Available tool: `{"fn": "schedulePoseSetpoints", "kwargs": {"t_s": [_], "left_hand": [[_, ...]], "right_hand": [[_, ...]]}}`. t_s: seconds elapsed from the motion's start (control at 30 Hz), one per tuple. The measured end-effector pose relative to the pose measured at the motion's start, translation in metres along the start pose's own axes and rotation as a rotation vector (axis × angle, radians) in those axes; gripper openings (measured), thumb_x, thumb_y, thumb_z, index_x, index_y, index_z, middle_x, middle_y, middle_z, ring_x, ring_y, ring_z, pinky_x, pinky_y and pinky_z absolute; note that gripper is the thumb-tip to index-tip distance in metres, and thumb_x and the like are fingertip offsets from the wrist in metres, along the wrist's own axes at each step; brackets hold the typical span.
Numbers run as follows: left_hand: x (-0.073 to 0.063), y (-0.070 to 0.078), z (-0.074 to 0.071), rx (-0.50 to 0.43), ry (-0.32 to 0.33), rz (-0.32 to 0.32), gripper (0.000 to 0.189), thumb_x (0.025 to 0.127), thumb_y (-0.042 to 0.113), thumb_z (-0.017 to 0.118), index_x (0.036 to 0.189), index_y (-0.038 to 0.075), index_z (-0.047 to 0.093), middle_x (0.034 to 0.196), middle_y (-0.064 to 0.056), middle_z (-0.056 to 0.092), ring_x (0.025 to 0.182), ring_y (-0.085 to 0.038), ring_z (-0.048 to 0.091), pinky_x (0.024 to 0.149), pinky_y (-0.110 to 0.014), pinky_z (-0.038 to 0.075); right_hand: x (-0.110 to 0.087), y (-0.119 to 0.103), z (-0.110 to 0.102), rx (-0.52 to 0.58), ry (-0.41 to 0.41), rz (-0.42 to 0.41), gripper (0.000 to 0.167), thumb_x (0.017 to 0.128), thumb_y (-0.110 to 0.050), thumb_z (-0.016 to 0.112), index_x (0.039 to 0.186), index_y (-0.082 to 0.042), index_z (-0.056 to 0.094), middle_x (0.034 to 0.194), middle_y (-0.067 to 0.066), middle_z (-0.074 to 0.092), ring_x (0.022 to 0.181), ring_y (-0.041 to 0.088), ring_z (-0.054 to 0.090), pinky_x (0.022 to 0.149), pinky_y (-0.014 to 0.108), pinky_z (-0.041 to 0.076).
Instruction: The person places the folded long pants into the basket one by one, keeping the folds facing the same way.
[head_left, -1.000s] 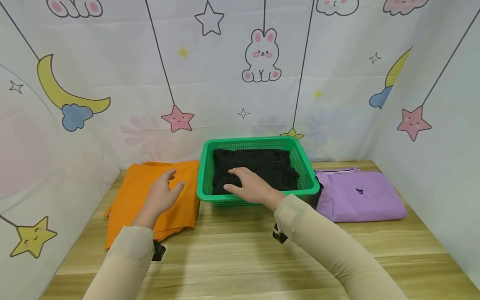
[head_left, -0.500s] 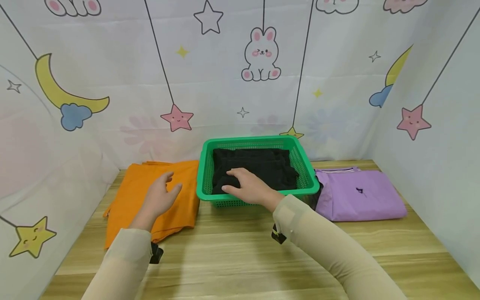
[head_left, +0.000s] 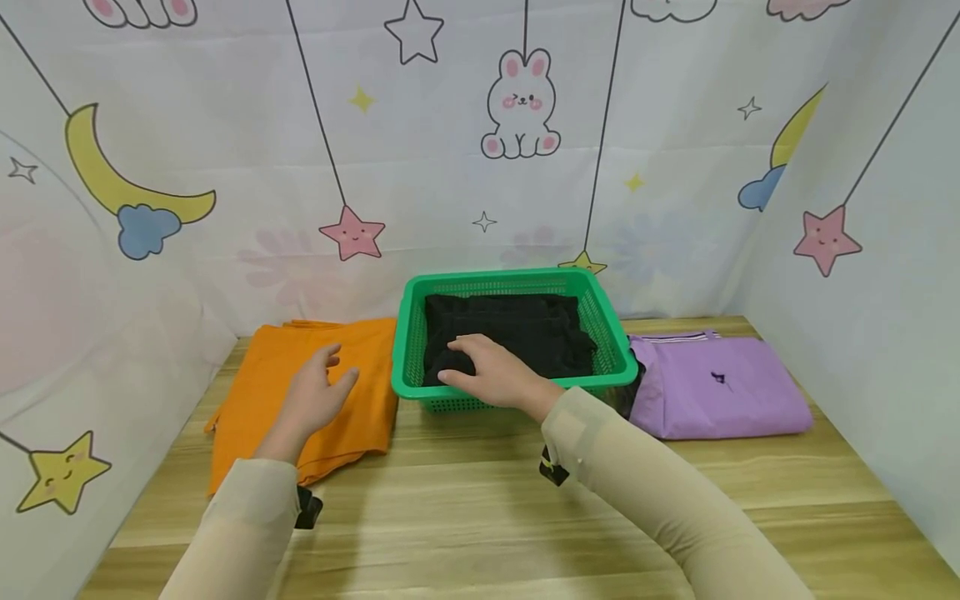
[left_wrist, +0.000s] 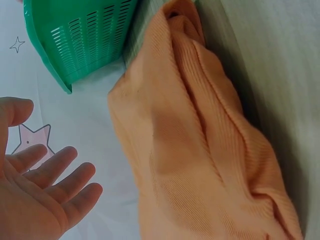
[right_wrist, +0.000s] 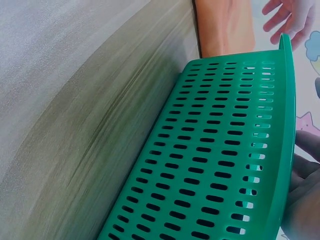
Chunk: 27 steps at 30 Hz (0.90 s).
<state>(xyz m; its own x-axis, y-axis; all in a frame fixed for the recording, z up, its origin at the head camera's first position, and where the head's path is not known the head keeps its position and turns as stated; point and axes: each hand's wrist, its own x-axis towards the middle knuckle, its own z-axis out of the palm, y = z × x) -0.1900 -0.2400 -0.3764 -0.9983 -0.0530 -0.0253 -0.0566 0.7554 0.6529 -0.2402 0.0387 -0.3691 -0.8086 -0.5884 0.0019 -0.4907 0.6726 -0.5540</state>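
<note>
My left hand (head_left: 311, 404) hovers over the folded orange garment (head_left: 367, 392) at the left, fingers loosely bent and apart from it. In the left wrist view, that hand (left_wrist: 42, 195) is spread with nothing in it, and the ribbed orange cloth (left_wrist: 185, 145) lies beside it. My right hand (head_left: 501, 375) is over the front rim of the green plastic basket (head_left: 402, 350), fingers loosely bent above the black cloth (head_left: 525, 337) inside. The basket's slotted side (right_wrist: 200, 150) hides part of the right hand (right_wrist: 305, 195) in the right wrist view.
A folded purple garment (head_left: 750, 396) lies right of the basket on the wooden table (head_left: 450, 508). Something dark shows between the two. A white cloth backdrop (head_left: 442, 183) with cartoon prints rises behind the table and along both sides.
Both hands drift slightly left, keeping nearly the same pose. The head view tilts down a little. Basket and garments stay in place.
</note>
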Motion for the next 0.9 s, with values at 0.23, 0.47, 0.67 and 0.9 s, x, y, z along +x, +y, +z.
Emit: {"fn": "schedulePoseSetpoints", "kwargs": {"t_s": [0.23,0.47,0.67,0.9], "left_hand": [[-0.0012,-0.0007,-0.0008,0.001,0.003,-0.002,0.069,0.099,0.041,0.041,0.151,0.004,0.016,0.148,-0.027,0.031,0.13,-0.048,0.035,0.098,-0.058,0.04],[-0.0023,-0.0024,-0.0015,0.004,0.002,-0.004,0.067,0.099,0.04,0.042,0.151,0.004,0.017,0.148,-0.026,0.031,0.129,-0.048,0.036,0.098,-0.058,0.041],[-0.0021,-0.0045,-0.0012,0.004,0.004,0.001,0.068,0.099,0.041,0.041,0.151,0.004,0.016,0.148,-0.026,0.031,0.128,-0.049,0.036,0.097,-0.058,0.041],[-0.0028,-0.0062,-0.002,0.0,0.006,-0.007,0.069,0.099,0.042,0.04,0.151,0.005,0.015,0.149,-0.027,0.03,0.129,-0.049,0.035,0.097,-0.059,0.041]], "right_hand": [[0.0005,-0.0016,-0.0004,-0.008,-0.004,-0.01,0.064,0.094,-0.053,0.047,0.146,-0.017,0.037,0.154,0.005,0.029,0.14,0.021,0.032,0.113,0.041,0.031],[0.001,-0.0035,0.0003,-0.013,0.0,-0.03,0.065,0.094,-0.053,0.047,0.146,-0.016,0.037,0.153,0.006,0.03,0.14,0.021,0.032,0.113,0.04,0.031],[0.0008,-0.0064,0.0003,-0.02,-0.001,-0.033,0.065,0.094,-0.054,0.047,0.146,-0.018,0.036,0.154,0.005,0.029,0.14,0.021,0.032,0.113,0.04,0.031],[0.0018,-0.0094,0.0012,-0.012,-0.009,-0.041,0.065,0.094,-0.053,0.047,0.146,-0.016,0.036,0.153,0.005,0.03,0.14,0.021,0.032,0.113,0.04,0.031]]}}
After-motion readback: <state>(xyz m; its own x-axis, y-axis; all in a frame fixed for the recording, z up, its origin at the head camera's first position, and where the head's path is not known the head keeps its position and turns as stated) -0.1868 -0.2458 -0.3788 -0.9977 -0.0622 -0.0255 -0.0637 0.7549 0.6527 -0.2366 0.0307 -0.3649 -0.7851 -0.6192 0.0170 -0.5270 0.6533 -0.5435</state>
